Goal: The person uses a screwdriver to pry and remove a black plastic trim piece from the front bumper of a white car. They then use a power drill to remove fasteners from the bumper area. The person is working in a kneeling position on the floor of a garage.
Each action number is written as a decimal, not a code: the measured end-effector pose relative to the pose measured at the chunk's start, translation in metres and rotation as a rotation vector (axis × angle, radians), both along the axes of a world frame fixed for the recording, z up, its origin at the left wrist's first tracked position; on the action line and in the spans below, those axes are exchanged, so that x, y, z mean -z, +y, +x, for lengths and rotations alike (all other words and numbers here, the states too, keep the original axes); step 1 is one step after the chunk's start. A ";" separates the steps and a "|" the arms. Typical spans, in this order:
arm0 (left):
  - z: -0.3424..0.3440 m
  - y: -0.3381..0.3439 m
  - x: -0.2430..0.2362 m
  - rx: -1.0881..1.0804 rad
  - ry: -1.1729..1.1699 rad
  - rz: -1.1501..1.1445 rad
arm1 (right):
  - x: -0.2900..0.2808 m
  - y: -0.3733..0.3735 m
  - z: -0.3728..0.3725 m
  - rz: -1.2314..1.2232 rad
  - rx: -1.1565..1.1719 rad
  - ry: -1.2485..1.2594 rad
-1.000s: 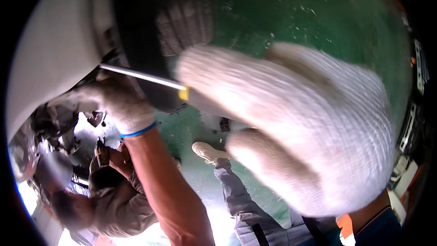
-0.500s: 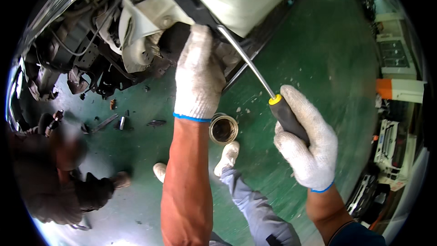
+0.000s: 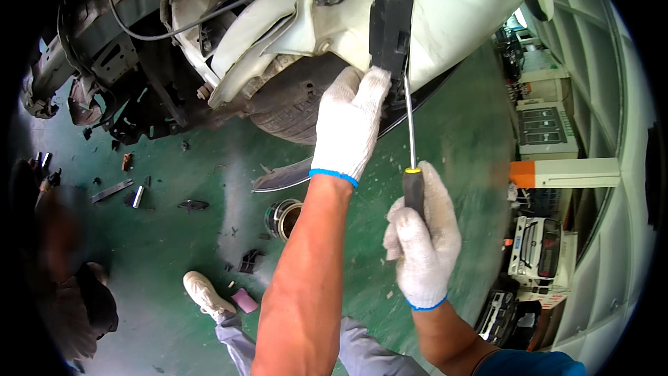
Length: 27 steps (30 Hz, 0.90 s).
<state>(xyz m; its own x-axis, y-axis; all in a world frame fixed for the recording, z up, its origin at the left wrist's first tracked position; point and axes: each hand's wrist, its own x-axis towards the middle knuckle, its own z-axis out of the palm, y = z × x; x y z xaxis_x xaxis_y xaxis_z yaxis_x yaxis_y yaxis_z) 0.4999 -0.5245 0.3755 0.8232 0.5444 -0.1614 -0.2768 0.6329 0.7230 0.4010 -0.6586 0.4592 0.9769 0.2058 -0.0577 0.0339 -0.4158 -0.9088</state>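
Note:
My right hand (image 3: pixel 430 240), in a white knitted glove, grips the dark grey handle of a screwdriver (image 3: pixel 412 132) with a yellow collar. Its long steel shaft points up, the tip at the seam between a black plastic bracket (image 3: pixel 390 24) and a white car body panel (image 3: pixel 449 21). My left hand (image 3: pixel 346 125), gloved likewise, has its fingers closed at the bracket's lower end, just left of the shaft. The fingertips are partly hidden there, against dark parts.
Left of the bracket are the car's exposed front parts and a tyre (image 3: pixel 296 101). An open tin (image 3: pixel 284 218), a pink object (image 3: pixel 244 300) and scattered loose pieces lie on the green floor. Another person (image 3: pixel 83 306) is at lower left. Vehicles stand far right.
The view has shifted, showing more of the white panel and bracket. The screwdriver, earlier slanting up to the left, now stands nearly upright along the bracket's edge. My right thumb remains around its handle.

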 end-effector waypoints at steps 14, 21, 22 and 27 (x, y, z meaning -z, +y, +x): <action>-0.001 0.020 0.012 0.077 0.055 0.348 | -0.034 -0.031 0.047 -0.390 -0.141 -0.193; -0.004 0.023 0.009 0.094 0.073 0.370 | -0.026 -0.014 0.007 -0.325 -0.074 -0.030; -0.003 0.022 0.007 0.093 0.055 0.352 | -0.029 -0.020 0.000 -0.332 -0.107 -0.065; -0.007 0.025 0.006 0.123 0.067 0.325 | -0.027 -0.005 -0.004 -0.239 -0.103 -0.068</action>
